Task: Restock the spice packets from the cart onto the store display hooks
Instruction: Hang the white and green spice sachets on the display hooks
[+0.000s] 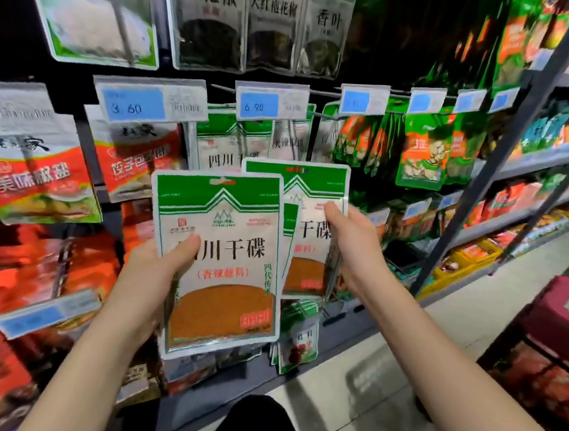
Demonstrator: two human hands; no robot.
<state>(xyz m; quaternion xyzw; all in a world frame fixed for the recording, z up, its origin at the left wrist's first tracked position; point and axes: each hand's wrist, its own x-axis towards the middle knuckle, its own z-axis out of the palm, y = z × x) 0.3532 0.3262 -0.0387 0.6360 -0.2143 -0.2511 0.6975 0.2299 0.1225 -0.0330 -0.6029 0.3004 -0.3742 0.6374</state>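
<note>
**Two spice packets held up below the 6.90 price tag**

I stand at a store display, both bare arms reaching forward. My left hand (155, 266) grips a green-and-white spice packet (217, 264) by its left edge, thumb curled over the front. The packet is upright, below and slightly left of the 6.90 price tag (268, 105). Its clear window shows orange-brown powder. Edges of further packets peek out behind its right side.

My right hand (350, 235) pinches a second matching packet (308, 197) near its upper right edge, thumb on the front. This one sits directly below the tag, higher than the first and partly tucked behind it.

Just under the tag, matching hanging packets (221, 141) show behind the two that I hold. A bare metal hook (322, 115) juts out just right of the tag. Left of the tag is a 3.60 price tag (148, 105), with red seasoning packets (35, 179) beneath it. Right of the tag hang green snack bags (423, 151). Far below and right of the tag stands the pink cart (557, 308), on a pale tiled floor (365, 377).
</note>
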